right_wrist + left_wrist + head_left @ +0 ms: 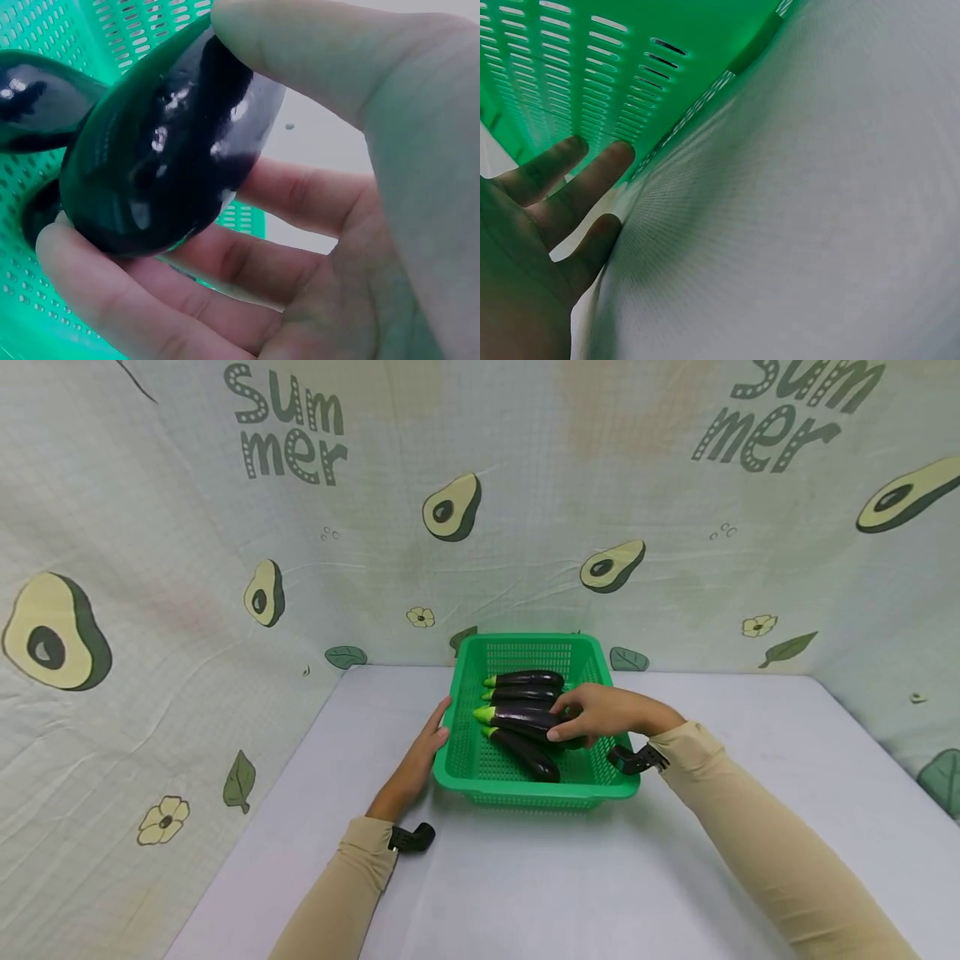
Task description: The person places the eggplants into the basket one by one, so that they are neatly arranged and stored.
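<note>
A green plastic basket (536, 788) holds several dark purple eggplants with pale green caps. With thumb and fingers my right hand (603, 708) grips the blunt end of one eggplant (517, 717), its cap pointing left. In the right wrist view that glossy eggplant (161, 150) lies between the thumb and the fingertips. Another eggplant (532, 761) slants in front of it, and one more (528, 677) lies at the back. My left hand (420, 752) is at the basket's left side; its extended fingers (592, 184) meet the slotted wall (577, 75).
The basket stands on a white-covered table (750, 760), toward its back edge. Behind rises a pale cloth (525, 443) printed with avocados, leaves and lettering. A black wrist device (637, 759) on the right arm overlaps the basket's right rim in the head view.
</note>
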`<action>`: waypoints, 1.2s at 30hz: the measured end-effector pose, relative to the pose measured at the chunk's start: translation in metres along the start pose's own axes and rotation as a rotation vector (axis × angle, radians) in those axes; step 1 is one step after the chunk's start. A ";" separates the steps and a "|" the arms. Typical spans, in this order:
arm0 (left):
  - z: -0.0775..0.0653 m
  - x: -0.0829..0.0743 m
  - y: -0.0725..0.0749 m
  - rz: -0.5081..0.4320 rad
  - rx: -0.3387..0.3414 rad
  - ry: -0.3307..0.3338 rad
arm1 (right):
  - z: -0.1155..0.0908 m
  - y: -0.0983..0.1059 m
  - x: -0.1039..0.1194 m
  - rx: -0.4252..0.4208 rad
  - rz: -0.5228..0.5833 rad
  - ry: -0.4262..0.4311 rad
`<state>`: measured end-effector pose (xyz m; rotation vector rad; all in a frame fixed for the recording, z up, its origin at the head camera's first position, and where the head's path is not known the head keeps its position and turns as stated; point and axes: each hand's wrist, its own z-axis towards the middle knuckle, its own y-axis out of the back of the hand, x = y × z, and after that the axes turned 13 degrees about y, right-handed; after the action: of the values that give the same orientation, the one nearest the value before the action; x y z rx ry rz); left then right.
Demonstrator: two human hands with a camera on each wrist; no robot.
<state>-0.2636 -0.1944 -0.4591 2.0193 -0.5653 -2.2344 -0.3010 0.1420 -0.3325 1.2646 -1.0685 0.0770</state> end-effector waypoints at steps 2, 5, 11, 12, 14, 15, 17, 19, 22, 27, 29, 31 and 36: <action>0.000 0.000 0.000 -0.001 0.000 0.004 | 0.002 -0.001 0.001 0.006 -0.003 0.000; 0.000 0.000 0.000 -0.002 0.007 0.012 | 0.004 -0.003 0.002 0.022 -0.003 0.009; 0.001 -0.001 0.003 -0.002 0.053 0.039 | 0.006 -0.008 0.002 0.044 -0.004 0.007; 0.000 -0.003 0.003 -0.001 0.061 0.043 | 0.007 -0.009 0.003 0.046 -0.001 0.005; -0.003 -0.010 0.005 0.007 0.074 0.050 | 0.007 -0.010 0.004 0.053 0.001 0.016; -0.006 -0.015 0.005 0.011 0.078 0.053 | 0.007 -0.010 0.004 0.057 0.004 0.021; -0.010 -0.025 0.005 0.020 0.080 0.054 | 0.007 -0.011 0.005 0.062 0.007 0.027; -0.015 -0.033 0.005 0.025 0.076 0.053 | 0.008 -0.011 0.005 0.064 0.009 0.027; -0.018 -0.037 0.005 0.023 0.073 0.056 | 0.009 -0.012 0.005 0.068 0.014 0.027; -0.018 -0.038 0.005 0.013 0.084 0.055 | 0.010 -0.014 0.005 0.081 0.035 0.031; -0.017 -0.038 0.005 0.008 0.089 0.053 | 0.010 -0.015 0.005 0.085 0.058 0.026; -0.017 -0.037 0.005 0.004 0.091 0.054 | 0.009 -0.015 0.006 0.089 0.077 0.024; -0.007 -0.015 0.004 -0.011 0.065 0.043 | 0.008 -0.015 0.008 0.084 0.110 0.019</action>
<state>-0.2559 -0.1947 -0.4443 2.1004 -0.6322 -2.2003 -0.2931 0.1258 -0.3380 1.2768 -1.1275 0.2195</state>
